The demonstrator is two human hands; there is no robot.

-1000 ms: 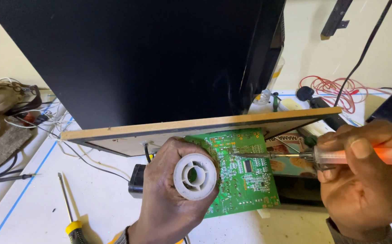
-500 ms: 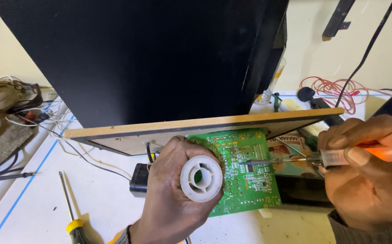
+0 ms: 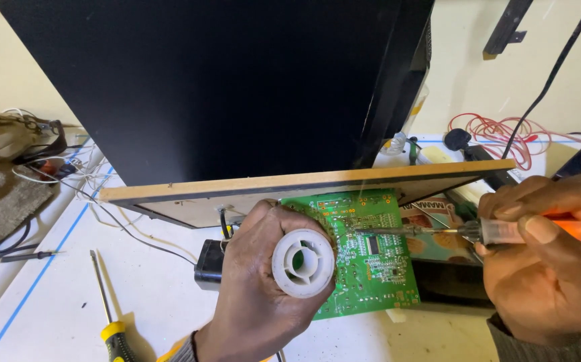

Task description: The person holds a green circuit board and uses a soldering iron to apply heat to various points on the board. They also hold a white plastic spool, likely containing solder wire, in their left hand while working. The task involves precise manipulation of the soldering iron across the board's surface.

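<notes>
Workbench (image 3: 156, 295): left hand (image 3: 264, 288) grips spool (image 3: 303, 263), hiding circuit board (image 3: 371, 255) edge; right hand (image 3: 545, 261) clasps soldering iron (image 3: 438, 231).

I have one view only, from the head camera. It looks forward and down, close over the white tabletop (image 3: 156, 302), toward the black panel (image 3: 223, 87) by the wall; both hands fill the lower frame, near the lens.

White bench (image 3: 170, 295), blue tape lines (image 3: 42, 268), yellow-handled screwdriver (image 3: 111, 315), tangled wires (image 3: 89, 181)
</notes>
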